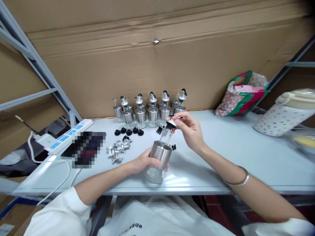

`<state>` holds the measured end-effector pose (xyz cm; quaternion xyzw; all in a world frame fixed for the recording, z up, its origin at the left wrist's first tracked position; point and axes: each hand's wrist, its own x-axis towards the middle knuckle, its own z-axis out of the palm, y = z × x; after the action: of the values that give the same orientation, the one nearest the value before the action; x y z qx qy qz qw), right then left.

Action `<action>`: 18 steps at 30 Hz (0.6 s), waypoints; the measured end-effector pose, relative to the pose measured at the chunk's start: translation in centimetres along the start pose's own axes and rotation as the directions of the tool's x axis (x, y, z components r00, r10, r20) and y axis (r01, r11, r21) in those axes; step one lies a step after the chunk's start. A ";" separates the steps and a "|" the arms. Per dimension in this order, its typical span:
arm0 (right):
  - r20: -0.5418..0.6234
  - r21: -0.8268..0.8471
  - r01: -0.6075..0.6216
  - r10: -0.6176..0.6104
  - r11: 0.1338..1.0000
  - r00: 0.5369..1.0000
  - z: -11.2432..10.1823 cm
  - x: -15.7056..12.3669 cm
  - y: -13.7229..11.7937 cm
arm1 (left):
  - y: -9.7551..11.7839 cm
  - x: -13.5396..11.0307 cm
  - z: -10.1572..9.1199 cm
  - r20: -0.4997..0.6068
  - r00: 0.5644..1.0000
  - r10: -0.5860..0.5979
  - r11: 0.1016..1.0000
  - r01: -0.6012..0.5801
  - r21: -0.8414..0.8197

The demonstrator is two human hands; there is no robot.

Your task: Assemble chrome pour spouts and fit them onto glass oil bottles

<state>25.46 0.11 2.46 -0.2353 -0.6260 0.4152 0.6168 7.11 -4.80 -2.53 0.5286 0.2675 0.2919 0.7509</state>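
Note:
My left hand (147, 161) is wrapped round a glass bottle (161, 152) with a brushed-metal sleeve, tilted slightly to the right over the table's front. At the bottle's mouth, my right hand (189, 127) pinches a silver and black pourer cap (171, 123). The cap sits at the neck's top; how far in it is, I cannot tell. Behind the bottle lie small black parts (159, 130), partly hidden by it. Left of them are several black stoppers (129, 132) and a cluster of silver cap pieces (118, 149).
Several similar bottles (140, 115), the front ones capped, stand along the cardboard wall (123, 65). A power strip (70, 136) and a blurred-out dark object (86, 149) are at left. A patterned bag (242, 95) and a dotted jug (285, 113) stand at right on the table (233, 141).

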 end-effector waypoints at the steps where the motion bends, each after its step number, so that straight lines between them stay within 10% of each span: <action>1: 0.009 -0.012 -0.001 0.001 1.000 1.000 -0.1 0.1 -0.1 | 0.0 0.0 0.0 0.000 1.000 0.003 1.000 -0.003 0.000; 18: 0.324 -0.292 0.191 -0.091 0.937 0.942 0.4 -1.4 0.9 | -0.2 -0.2 0.2 -0.110 0.993 0.052 0.998 -0.049 0.028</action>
<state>25.07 -0.58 0.97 -0.2190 -0.7879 0.2940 0.4948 7.13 -5.07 -2.62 0.5278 0.2989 0.3361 0.7205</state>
